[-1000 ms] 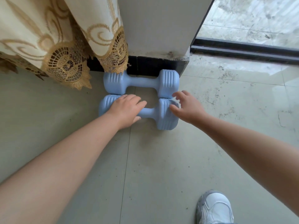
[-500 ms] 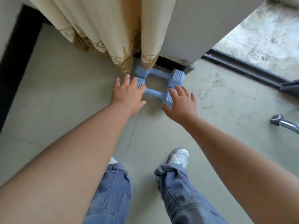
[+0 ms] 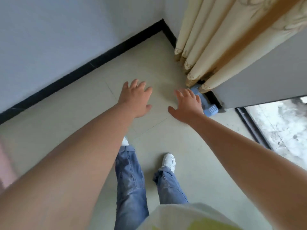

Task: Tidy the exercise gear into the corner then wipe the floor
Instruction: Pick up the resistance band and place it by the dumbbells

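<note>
Both bare arms stretched forward over the pale grey-green tiled floor [image 3: 83,130], reaching from the lower corners toward the middle of the frame. Left hand [image 3: 135,97] at centre, palm down, fingers spread and straight, holding nothing, apart from everything around it. Right hand [image 3: 187,105] just right of centre, likewise flat with fingers splayed, gripping nothing; whether its fingertips touch anything cannot be told. Light blue ribbed plastic dumbbells [image 3: 210,110] lying on the floor at right of centre, partly hidden behind that right hand, tucked against the black skirting at the foot of the grey wall pillar [image 3: 265,77] and under the hem of the cream curtain with gold embroidered edging [image 3: 216,39]. Only one ribbed end and a bit of another blue end by the curtain hem plainly visible. Black skirting board [image 3: 83,70] running diagonally from the left edge up to the room corner at top centre, below a pale blue-grey wall. Blue denim trouser legs [image 3: 132,180] and white sneaker [image 3: 169,161] in the lower middle. Dark sliding-door track [image 3: 252,127] at the right edge
</note>
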A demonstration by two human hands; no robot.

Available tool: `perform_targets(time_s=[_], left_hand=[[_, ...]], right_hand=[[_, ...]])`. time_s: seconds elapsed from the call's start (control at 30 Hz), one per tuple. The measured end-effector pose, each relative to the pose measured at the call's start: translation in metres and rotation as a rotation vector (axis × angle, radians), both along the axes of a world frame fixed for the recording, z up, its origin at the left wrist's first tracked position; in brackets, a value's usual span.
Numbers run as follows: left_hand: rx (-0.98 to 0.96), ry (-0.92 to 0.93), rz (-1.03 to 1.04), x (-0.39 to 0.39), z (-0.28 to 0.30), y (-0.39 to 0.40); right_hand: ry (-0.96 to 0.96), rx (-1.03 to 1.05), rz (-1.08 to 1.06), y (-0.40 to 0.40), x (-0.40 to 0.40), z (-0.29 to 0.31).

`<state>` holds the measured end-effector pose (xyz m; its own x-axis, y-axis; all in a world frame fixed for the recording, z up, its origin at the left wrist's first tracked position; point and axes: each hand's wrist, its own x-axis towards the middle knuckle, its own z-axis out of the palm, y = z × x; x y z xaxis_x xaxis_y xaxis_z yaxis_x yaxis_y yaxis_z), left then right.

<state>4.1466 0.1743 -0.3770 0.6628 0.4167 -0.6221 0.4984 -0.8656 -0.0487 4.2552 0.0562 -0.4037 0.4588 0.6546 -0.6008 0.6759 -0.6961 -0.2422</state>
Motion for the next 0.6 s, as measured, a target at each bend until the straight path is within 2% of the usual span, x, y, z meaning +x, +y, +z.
perform_targets(time_s=[0.17, 0.37, 0.6], left_hand=[[0.074, -0.02, 0.289, -0.121, 0.068, -0.015], [0.163, 0.006, 0.666, -0.286, 0.135, -0.07], [0.24, 0.018, 1.042, -0.47, 0.185, -0.208]], right_hand=[[-0.029, 0.031, 0.369, 0.028, -0.083, 0.057], [-0.035, 0.114, 0.747, 0.043, -0.229, 0.125], [-0.032, 0.226, 1.085, -0.028, -0.431, 0.184]])
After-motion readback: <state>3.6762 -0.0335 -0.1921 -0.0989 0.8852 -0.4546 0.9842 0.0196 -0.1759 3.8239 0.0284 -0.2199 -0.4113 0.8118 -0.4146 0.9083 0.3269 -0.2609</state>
